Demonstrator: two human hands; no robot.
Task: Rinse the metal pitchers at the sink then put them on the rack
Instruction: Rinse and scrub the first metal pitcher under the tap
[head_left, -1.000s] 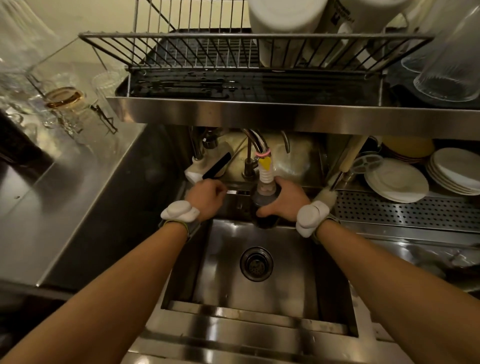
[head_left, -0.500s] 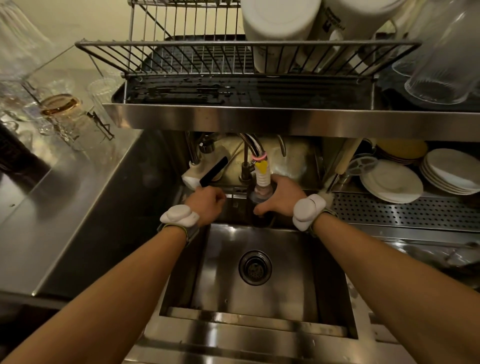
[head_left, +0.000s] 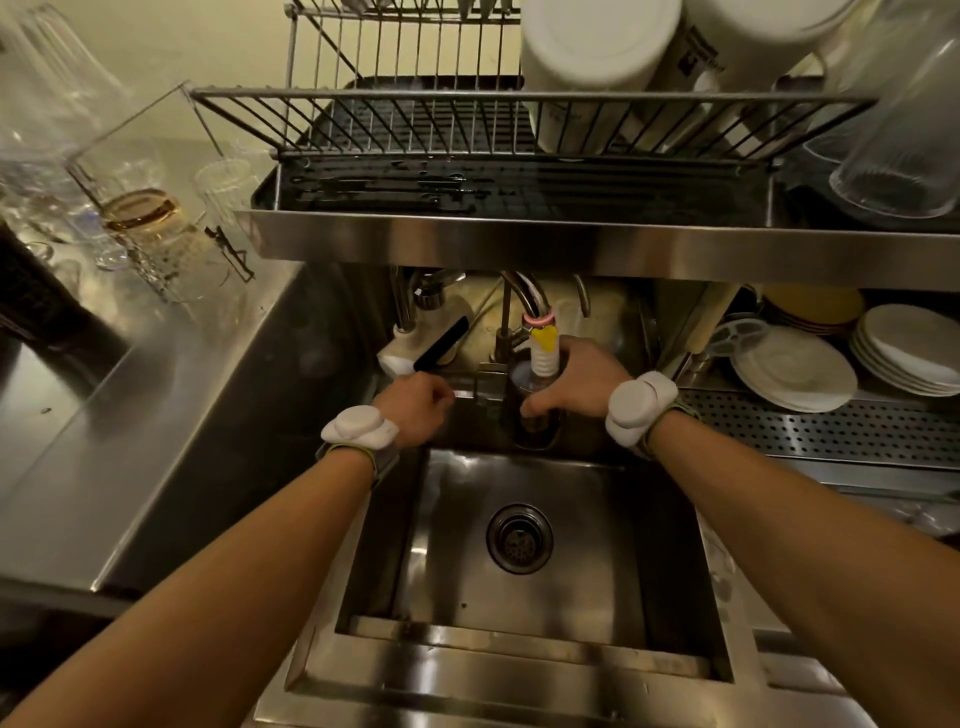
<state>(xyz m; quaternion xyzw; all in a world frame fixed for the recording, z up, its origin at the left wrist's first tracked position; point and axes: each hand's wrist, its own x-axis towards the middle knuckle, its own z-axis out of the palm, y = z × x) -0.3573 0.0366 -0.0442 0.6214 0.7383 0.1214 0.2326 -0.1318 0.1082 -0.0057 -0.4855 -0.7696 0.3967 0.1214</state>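
At the back edge of the sink (head_left: 597, 561), both hands work close to the tap. The right hand (head_left: 576, 382) holds the metal pitcher (head_left: 535, 423) from its right side - the thumb and fingers are curled around the upper part of the body, and the pitcher stands upright with its open mouth directly under the white ribbed nozzle (head_left: 543, 358), whose tip reaches into the mouth. If water runs from the nozzle, I cannot tell. The left hand (head_left: 415, 410) is closed like a loose fist, and its curled fingers grip the end of the flat faucet lever (head_left: 475, 387), just beside the pitcher on the left. Each wrist carries a white padded band. The two hands are near each other but apart, with the lever between them. Below them the basin shows its round drain (head_left: 519, 538). Above the tap hangs the wire rack (head_left: 415, 127) - on its right part stand two white containers (head_left: 597, 57) and clear glasses (head_left: 904, 135). To the right of the sink a stack of white plates (head_left: 795, 371) lies on a perforated shelf, and more glassware (head_left: 135, 213) stands on the steel counter at the left.
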